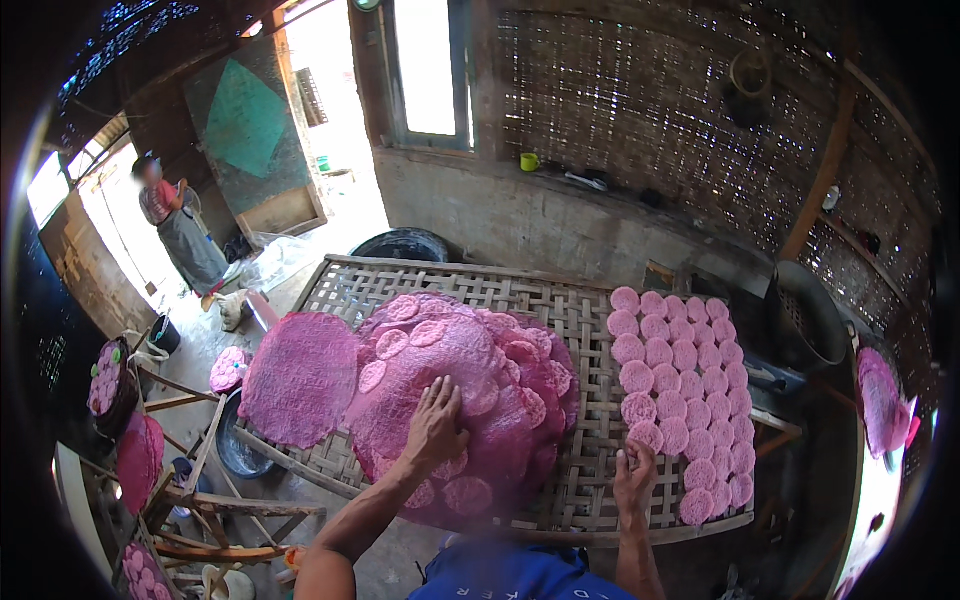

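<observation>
My left hand [436, 428] lies with its fingers stretched out on a heaped pile of large magenta and pink sheets [485, 460] dotted with small round pieces. A separate magenta sheet [296, 380] rests at the pile's left, on the woven bamboo rack [574, 490]. My right hand [634, 470] is at the lower left corner of several rows of small pale pink discs [690, 385], its fingertips pinched on one pink disc [647, 435].
A co-worker [175, 220] stands by the left doorway. Dark tubs [400, 243] sit behind and left of the rack. Wooden trestles [245, 500] with more pink pieces stand at left. A large dark pan [805, 310] is at right, and a yellow mug [530, 162] is on the back ledge.
</observation>
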{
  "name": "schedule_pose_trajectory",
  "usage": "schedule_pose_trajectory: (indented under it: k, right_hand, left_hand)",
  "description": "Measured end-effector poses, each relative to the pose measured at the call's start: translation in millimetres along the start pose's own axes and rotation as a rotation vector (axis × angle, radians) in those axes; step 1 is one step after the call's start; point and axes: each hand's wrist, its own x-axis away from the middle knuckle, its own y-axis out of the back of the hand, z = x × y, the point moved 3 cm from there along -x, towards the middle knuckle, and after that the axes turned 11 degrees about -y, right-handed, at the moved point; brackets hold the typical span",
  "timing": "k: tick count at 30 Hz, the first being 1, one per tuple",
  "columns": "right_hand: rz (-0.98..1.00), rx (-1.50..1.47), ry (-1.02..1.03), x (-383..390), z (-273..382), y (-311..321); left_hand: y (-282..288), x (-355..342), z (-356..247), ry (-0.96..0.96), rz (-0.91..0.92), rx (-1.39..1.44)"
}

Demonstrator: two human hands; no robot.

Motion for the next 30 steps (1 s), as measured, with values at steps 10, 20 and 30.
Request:
schedule_pose_trajectory:
  k: [10,20,30]
  right_hand:
    - [0.141,-0.083,-0.028,-0.7,25.0,-15.1]
    - [0.255,-0.124,0.068,-5.3,83.1,-38.3]
    - [0.456,0.129,0.849,7.9,194.4,-150.0]
  left_hand:
    - [25.4,-2.4,9.9,0.058,-0.319,0.110]
    - [52.0,45.6,-105.4,-0.115,0.040,0.574]
    - [28.4,73.6,-106.1,-0.265,0.046,0.556]
